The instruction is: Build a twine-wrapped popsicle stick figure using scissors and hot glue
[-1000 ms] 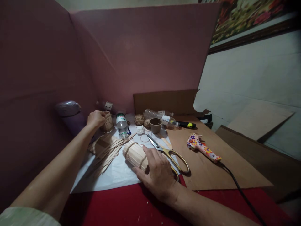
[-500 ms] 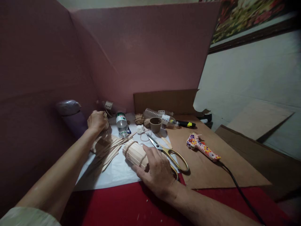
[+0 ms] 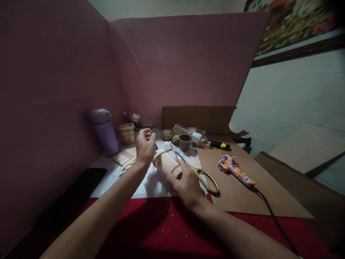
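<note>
My right hand (image 3: pixel 188 185) grips the near end of a cylinder of flat wooden sticks (image 3: pixel 168 162) with twine round it. The cylinder lies tilted above the white sheet, its open end by my fingers. My left hand (image 3: pixel 145 145) is raised beside its far end, fingers loosely curled and apart, with nothing seen in them. Behind that hand a green-labelled bottle (image 3: pixel 147 128) is mostly hidden. A small cup covered in sticks (image 3: pixel 127 133) stands to the left. Loose wooden sticks (image 3: pixel 125 158) lie partly behind my left wrist. Gold-handled scissors (image 3: pixel 206 180) rest beside my right hand.
A floral glue gun (image 3: pixel 235 170) with a black cord lies on the cardboard (image 3: pixel 250 201) at right. Behind are a brown pot (image 3: pixel 185 142), twine balls (image 3: pixel 167 135), a clear plastic bottle (image 3: pixel 198 137) and a black-yellow cutter (image 3: pixel 219 144). A purple tumbler (image 3: pixel 105 135) stands left.
My left hand has moved right, away from the stick-covered cup, which now stands uncovered. My right hand keeps hold of the stick cylinder, now lifted and tilted slightly. The view has shifted left.
</note>
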`<state>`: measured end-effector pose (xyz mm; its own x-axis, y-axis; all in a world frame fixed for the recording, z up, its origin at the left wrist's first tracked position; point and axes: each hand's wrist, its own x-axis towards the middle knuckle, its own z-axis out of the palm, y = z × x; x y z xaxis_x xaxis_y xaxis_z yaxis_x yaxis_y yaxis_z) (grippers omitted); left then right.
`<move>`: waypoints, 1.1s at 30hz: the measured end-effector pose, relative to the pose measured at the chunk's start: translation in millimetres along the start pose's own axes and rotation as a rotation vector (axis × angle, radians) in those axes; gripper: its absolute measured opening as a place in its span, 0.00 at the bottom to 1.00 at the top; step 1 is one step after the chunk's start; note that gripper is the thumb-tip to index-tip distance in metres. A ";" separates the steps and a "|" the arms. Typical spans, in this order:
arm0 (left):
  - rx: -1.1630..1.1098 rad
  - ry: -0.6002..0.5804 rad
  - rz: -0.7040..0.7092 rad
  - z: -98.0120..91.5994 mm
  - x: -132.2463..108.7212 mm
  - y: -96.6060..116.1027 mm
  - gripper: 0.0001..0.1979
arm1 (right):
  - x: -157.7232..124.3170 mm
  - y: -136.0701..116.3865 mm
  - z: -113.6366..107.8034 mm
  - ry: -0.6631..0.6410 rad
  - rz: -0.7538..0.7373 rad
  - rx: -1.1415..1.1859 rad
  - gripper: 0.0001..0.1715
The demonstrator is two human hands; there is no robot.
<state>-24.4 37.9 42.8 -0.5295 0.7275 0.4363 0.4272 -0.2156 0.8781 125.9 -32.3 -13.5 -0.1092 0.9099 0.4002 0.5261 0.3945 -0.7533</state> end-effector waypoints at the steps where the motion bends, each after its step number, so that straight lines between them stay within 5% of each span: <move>1: -0.071 0.021 -0.036 -1.8 -7.8 -0.5 0.15 | 1.9 -0.2 -0.6 0.003 0.051 0.071 0.36; 6: -0.372 -0.004 -0.245 -13.1 -38.2 -9.8 0.15 | 12.3 4.6 -0.4 0.056 0.207 0.419 0.38; 12: -0.720 -0.493 -0.493 -24.1 -68.6 -11.1 0.19 | 16.6 12.3 3.6 0.100 0.231 0.674 0.37; 15: -0.888 -0.692 -0.485 -25.4 -77.1 -7.8 0.17 | 14.2 11.8 5.2 0.050 0.217 0.730 0.36; 22: -1.036 -0.760 -0.548 -22.0 -83.7 -15.7 0.17 | 6.2 10.0 7.0 -0.110 0.115 0.754 0.35; 33: -1.043 -0.783 -0.626 -28.9 -80.1 -14.9 0.23 | 4.0 2.6 4.7 -0.064 0.070 0.698 0.32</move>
<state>-9.6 -36.0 0.4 0.2503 0.9680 0.0165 -0.6197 0.1471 0.7709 122.9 -27.0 -16.3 -0.1557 0.9334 0.3232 -0.1284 0.3053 -0.9436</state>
